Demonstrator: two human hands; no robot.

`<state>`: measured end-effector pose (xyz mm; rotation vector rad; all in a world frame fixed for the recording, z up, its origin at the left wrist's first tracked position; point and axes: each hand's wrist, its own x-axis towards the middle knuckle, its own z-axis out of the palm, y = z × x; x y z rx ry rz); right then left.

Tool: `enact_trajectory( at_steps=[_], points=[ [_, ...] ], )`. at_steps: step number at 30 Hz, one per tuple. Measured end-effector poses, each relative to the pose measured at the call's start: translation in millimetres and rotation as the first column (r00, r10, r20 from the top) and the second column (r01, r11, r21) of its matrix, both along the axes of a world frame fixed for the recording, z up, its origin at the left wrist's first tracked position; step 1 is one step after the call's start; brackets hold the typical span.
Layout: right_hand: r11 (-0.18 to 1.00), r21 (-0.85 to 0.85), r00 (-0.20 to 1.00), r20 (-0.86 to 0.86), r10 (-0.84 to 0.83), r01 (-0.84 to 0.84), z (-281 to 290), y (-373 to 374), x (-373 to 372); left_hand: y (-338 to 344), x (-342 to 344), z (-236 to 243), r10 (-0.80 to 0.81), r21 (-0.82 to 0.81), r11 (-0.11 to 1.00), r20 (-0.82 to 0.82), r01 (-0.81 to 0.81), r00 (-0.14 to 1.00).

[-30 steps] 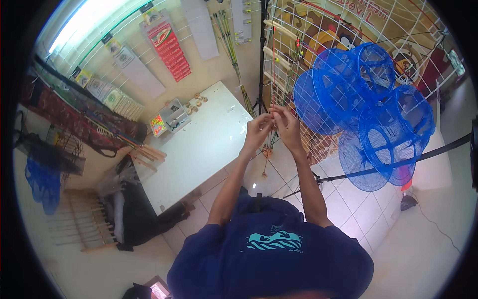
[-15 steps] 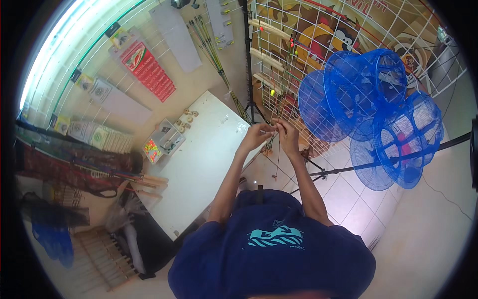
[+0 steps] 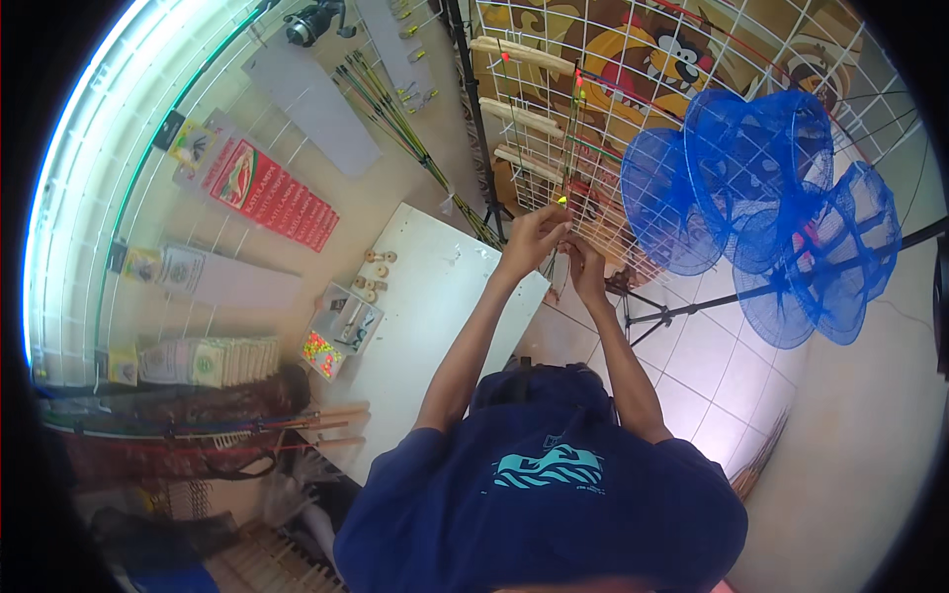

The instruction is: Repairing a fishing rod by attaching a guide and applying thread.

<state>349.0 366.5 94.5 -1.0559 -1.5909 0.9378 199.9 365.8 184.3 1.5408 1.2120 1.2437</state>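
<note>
The left hand (image 3: 535, 240) and right hand (image 3: 586, 267) curl their fingers close together; whatever they pinch is too fine to tell. A yellow fishing float (image 3: 562, 201) shows just beyond the left fingertips, blue mesh keepnets (image 3: 756, 178) rightward, the white worktop (image 3: 435, 296) leftward.

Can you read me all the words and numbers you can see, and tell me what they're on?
Red card on the wall: pale lettering in repeated rows; I won't copy the words.
Long pale card with a round emblem: print too small to read.
Row of pale packets: print too small and blurred to read.
Dark blue shirt: teal picture on it; the tiny marks below are unreadable.
</note>
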Motion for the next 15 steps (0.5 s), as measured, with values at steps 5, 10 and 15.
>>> enact_trajectory(
  at_steps=[5,10,15],
  points=[
    [0.995,0.013,0.993,0.065,-0.096,0.095,1,5,-9,16,-1,6,-0.076,-0.089,0.993,-0.029,0.074,0.997],
    [0.985,0.009,0.978,0.119,-0.17,0.17,-23,19,3,29,9,12,-0.073,-0.126,0.99,-0.066,0.065,0.995],
    [0.977,-0.08,0.977,0.093,-0.191,0.198,-5,34,0,36,2,-15,-0.078,-0.039,0.997,-0.125,0.074,0.989]
  ],
)
